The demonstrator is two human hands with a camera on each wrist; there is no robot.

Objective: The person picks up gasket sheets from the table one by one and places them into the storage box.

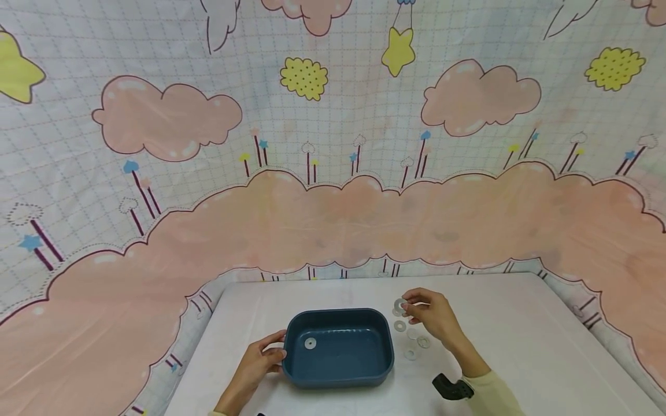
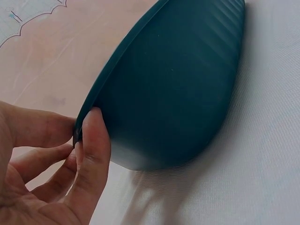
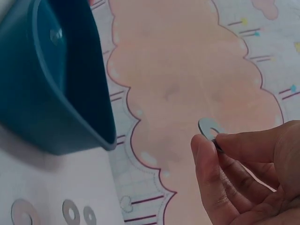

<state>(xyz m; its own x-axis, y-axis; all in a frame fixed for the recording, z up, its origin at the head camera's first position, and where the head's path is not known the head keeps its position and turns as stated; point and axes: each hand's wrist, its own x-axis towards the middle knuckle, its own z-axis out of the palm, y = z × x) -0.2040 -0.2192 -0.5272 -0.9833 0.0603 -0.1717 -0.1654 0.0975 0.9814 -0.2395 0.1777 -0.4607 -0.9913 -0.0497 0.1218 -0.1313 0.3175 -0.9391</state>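
Left hand (image 1: 260, 361): grips the left rim of the tub, thumb on the outer wall, fingers curled against the rim.
Tub (image 1: 338, 375): dark blue, rectangular with rounded corners, upright, near the table's front edge; long axis runs left to right, parallel to that edge.
Washer in tub (image 1: 310, 343): flat on the floor, toward the left end.
Loose washers (image 1: 411, 338): flat on the table (image 1: 546, 346), just right of the tub.
Held washer (image 1: 399, 304): pinched at its edge, lifted above the loose ones, near the tub's far right corner; tilted, hole visible.
Right hand (image 1: 432, 316): thumb and fingertips pinch the held washer.
Backdrop (image 1: 333, 173): cloth with pink clouds and yellow stars, behind the table.
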